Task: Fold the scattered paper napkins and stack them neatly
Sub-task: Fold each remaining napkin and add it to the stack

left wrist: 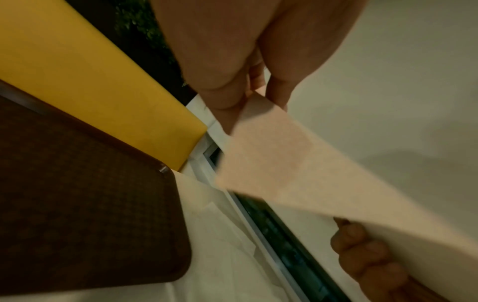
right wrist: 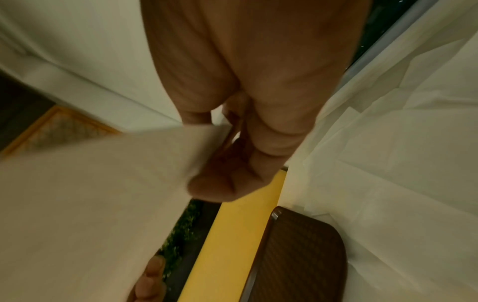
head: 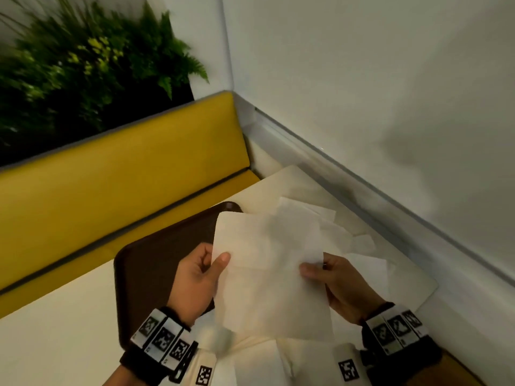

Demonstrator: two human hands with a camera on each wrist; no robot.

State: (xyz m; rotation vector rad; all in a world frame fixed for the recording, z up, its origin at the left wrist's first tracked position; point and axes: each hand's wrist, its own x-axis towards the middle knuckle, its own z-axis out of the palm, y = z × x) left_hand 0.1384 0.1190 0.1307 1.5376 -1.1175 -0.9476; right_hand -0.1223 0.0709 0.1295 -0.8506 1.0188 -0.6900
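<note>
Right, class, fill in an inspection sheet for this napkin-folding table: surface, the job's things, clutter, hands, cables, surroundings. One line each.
Surface: pale table set in a corner.
Job's things: one napkin held up unfolded between both hands; loose napkins scattered on the table towards the wall; no finished stack visible.
Clutter: dark brown tray on the table, under the left hand.
Hands: left hand pinches the napkin's left edge, thumb on top; right hand pinches its right edge.
Cables: nothing seen.
Surroundings: yellow bench behind the table, green plants above it, white wall on the right.
</note>
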